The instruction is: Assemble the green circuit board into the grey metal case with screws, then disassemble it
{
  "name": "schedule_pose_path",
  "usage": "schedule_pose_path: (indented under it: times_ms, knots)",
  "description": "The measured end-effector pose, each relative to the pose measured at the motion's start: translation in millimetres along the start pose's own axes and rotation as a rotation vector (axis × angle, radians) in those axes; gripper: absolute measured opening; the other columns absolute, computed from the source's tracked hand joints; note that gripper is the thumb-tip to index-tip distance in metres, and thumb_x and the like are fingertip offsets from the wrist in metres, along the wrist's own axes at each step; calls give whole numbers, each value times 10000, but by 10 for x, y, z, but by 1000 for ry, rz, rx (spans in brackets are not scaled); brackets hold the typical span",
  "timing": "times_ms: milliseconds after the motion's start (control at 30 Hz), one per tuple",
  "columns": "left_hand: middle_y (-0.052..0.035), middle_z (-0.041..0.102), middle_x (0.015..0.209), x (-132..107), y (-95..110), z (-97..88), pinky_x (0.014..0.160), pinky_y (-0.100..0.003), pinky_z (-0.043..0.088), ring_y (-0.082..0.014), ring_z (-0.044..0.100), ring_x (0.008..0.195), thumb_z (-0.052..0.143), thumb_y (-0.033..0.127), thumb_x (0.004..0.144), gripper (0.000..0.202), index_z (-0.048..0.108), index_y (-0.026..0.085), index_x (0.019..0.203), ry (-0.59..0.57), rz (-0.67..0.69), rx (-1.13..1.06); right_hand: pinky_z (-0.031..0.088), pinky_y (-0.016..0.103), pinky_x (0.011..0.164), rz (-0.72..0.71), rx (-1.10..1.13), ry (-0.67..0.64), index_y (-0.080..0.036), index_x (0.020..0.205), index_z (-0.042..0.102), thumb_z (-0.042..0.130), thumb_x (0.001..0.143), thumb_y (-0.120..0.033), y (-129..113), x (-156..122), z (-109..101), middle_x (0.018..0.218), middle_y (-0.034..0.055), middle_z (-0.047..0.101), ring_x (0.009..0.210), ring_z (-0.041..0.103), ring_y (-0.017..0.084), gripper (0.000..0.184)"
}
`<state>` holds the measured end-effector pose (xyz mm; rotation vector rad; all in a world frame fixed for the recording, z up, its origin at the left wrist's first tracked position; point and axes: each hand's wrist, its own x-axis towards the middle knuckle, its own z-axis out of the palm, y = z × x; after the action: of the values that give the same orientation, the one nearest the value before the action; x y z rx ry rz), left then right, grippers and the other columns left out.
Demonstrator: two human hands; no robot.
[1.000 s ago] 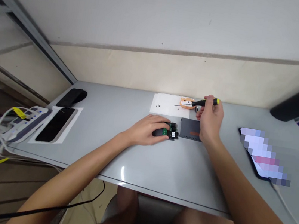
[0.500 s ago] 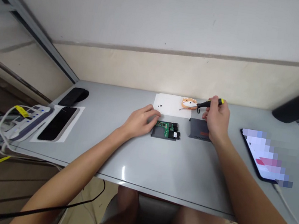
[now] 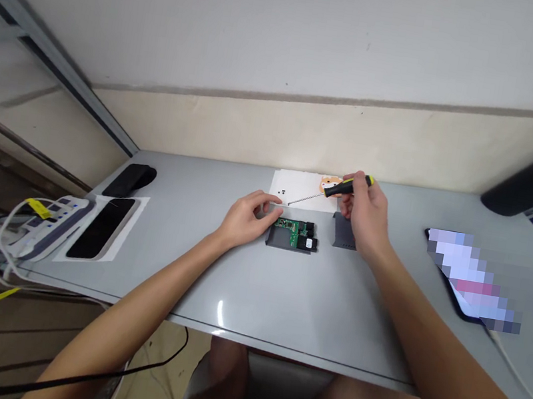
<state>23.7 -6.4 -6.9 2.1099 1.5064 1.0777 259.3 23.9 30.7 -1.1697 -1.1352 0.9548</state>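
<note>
My right hand (image 3: pixel 364 215) grips a screwdriver (image 3: pixel 333 188) with a black and yellow handle; its thin shaft points left and down toward the white paper (image 3: pixel 298 188). An open dark case holding a green circuit board (image 3: pixel 293 233) lies in the middle of the grey table (image 3: pixel 243 283). My left hand (image 3: pixel 246 218) rests just left of that case, fingers curled against its edge. The case's dark grey cover (image 3: pixel 343 232) lies to the right, partly hidden by my right hand. Small black screws (image 3: pixel 283 192) sit on the paper.
An orange animal-shaped item (image 3: pixel 328 183) lies on the paper behind the screwdriver. A lit phone (image 3: pixel 466 277) with a white cable is at the right. At the left are a dark phone on paper (image 3: pixel 101 227), a black pouch (image 3: pixel 130 177) and a power strip (image 3: pixel 47 225) with cables.
My left hand came off the top of the circuit board case and now sits at its left edge. My right hand moved left, swinging the screwdriver tip toward the screws on the paper.
</note>
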Motion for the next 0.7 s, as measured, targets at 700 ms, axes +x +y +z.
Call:
schedule_pose_path:
  times_ms: [700]
  knots:
    - [-73,718,900,15,-77,-87,776,-334,489,-201,660,845,490,400,1111,354,784,215,1042,-47,368,308,383,260,520,-88,-51,-140,-239,917,634,613,914,-732,-28,-123,69,714,-27,570,557,460,110,494]
